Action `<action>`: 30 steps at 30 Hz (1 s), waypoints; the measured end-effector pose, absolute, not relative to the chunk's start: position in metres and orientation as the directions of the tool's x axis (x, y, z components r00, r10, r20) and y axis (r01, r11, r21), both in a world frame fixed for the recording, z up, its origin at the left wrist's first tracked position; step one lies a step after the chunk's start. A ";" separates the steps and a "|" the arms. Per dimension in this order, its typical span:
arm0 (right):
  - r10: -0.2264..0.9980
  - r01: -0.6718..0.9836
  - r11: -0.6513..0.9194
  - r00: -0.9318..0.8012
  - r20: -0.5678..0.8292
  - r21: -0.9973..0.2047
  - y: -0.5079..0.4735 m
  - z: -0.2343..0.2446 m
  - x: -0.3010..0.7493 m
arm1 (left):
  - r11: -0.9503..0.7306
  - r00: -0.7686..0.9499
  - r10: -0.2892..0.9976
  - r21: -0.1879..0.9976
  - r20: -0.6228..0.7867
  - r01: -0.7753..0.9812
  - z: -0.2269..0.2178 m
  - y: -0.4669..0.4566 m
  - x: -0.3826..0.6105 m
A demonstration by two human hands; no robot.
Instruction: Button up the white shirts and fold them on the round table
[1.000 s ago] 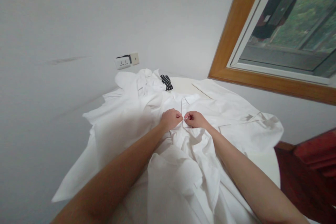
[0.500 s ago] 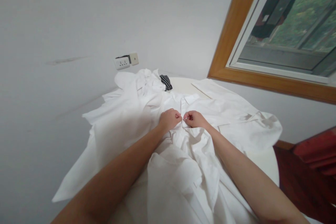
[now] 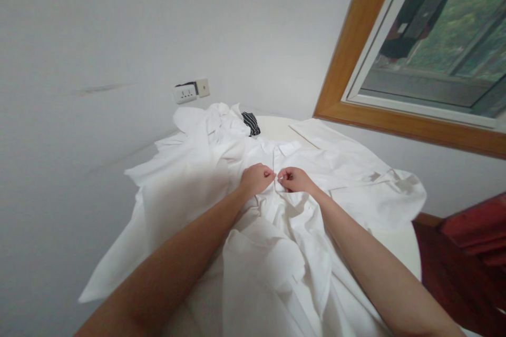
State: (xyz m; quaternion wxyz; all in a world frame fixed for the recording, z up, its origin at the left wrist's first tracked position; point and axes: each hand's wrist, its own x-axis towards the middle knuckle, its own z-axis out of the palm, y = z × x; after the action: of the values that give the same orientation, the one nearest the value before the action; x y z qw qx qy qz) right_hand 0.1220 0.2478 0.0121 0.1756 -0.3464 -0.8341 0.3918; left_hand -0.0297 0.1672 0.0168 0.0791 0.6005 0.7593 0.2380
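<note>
A white shirt (image 3: 308, 163) lies spread over a pale round table, its front placket running away from me between my hands. My left hand (image 3: 256, 178) is closed in a pinch on the cloth at the placket's left side. Facing it, my right hand (image 3: 294, 179) pinches the placket's right edge, fingertips almost touching the left ones. Any button between the fingers is too small to make out. Below my hands the shirt's lower part bunches in loose folds toward me.
More white cloth (image 3: 177, 189) is heaped on the left, hanging past the table edge. A black striped cloth (image 3: 251, 124) lies at the back of the table (image 3: 272, 124). Behind are a wall with a socket (image 3: 185, 93) and a wood-framed window (image 3: 336, 105). Red fabric (image 3: 478, 229) shows at right.
Both hands stay pinched at the same spot on the placket, with only slight finger movement. The whole view has shifted very slightly.
</note>
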 end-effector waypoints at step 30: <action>0.686 0.491 0.649 -0.708 0.169 -0.581 0.241 0.017 0.118 | 0.219 -0.291 0.953 0.465 0.089 0.858 0.020 0.171 -0.032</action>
State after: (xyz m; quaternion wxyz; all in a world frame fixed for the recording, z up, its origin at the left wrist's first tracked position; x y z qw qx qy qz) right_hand 0.1181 0.2412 0.0168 0.1908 -0.3314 -0.8877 0.2563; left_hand -0.0321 0.1711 0.0204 0.1083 0.5855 0.7731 0.2186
